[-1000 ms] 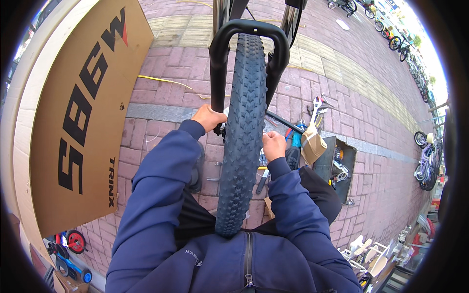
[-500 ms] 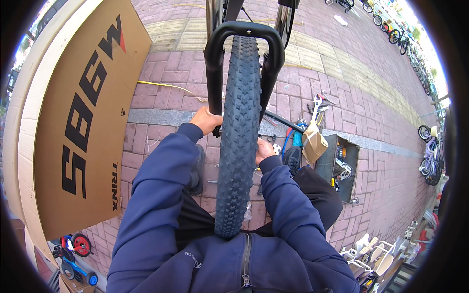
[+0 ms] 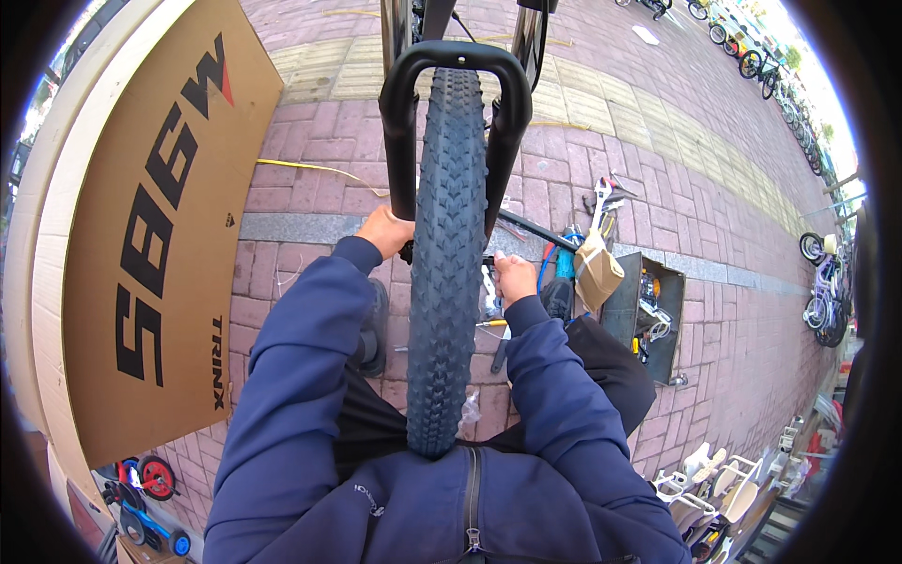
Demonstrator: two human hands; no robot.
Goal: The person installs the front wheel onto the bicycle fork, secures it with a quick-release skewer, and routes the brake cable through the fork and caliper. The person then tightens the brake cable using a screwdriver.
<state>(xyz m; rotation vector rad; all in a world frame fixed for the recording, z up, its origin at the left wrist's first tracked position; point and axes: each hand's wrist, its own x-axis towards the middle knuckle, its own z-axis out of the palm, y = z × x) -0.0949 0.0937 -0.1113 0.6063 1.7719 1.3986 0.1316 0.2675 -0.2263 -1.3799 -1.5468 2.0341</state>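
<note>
A bicycle front wheel with a black knobby tyre stands upright between my knees, set in a black suspension fork with an arched brace. My left hand is closed round the lower end of the left fork leg; its fingertips are hidden behind the leg and tyre. On the other side, my right hand is at the lower end of the right leg, beside the wheel's axle. Its thumb and fingers are pinched together at a small dark part there, which I cannot make out. The hub is hidden by the tyre.
A large cardboard box stands at the left. To the right are an adjustable wrench, a small cardboard piece and an open metal toolbox. Loose tools lie on the brick paving by my right foot. Parked bikes line the far right.
The fork and wheel have shifted slightly left in view. My right hand has come out from beside the tyre, further to the right, and shows more fully. My left hand keeps its grip.
</note>
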